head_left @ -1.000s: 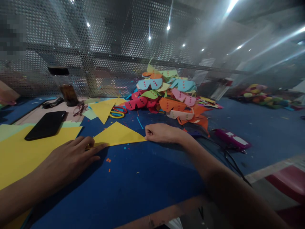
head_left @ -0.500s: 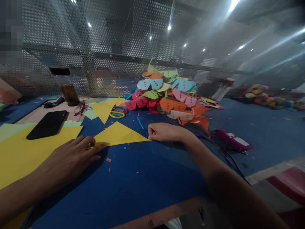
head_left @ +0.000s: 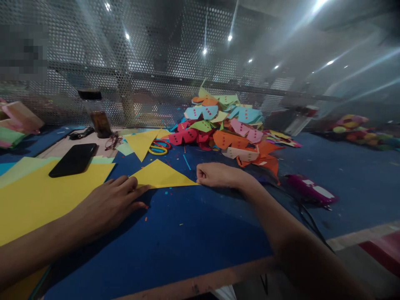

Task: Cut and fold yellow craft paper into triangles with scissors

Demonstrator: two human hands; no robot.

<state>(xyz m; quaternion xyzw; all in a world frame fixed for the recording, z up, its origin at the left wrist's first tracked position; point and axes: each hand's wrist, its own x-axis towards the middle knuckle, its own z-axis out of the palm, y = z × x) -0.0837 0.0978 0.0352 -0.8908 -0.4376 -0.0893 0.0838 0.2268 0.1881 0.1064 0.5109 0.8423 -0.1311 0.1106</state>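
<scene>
A yellow paper triangle (head_left: 162, 175) lies flat on the blue table (head_left: 193, 225). My left hand (head_left: 109, 204) rests open with its fingers spread, the fingertips pressing the triangle's left corner. My right hand (head_left: 215, 175) is curled into a loose fist and pinches the triangle's right tip against the table. A second yellow triangle (head_left: 140, 142) lies further back, next to scissors (head_left: 158, 147) with yellow and red handles.
A heap of coloured paper cut-outs (head_left: 228, 129) sits behind my right hand. A black phone (head_left: 73, 160) lies on large yellow sheets (head_left: 37, 196) at left. A dark jar (head_left: 98, 116) stands by the perforated metal wall. A magenta tool (head_left: 311, 189) with a black cable lies at right.
The camera has shifted slightly, and my left hand has slid a little to the right along the triangle's left corner. My right hand stays at the right tip.
</scene>
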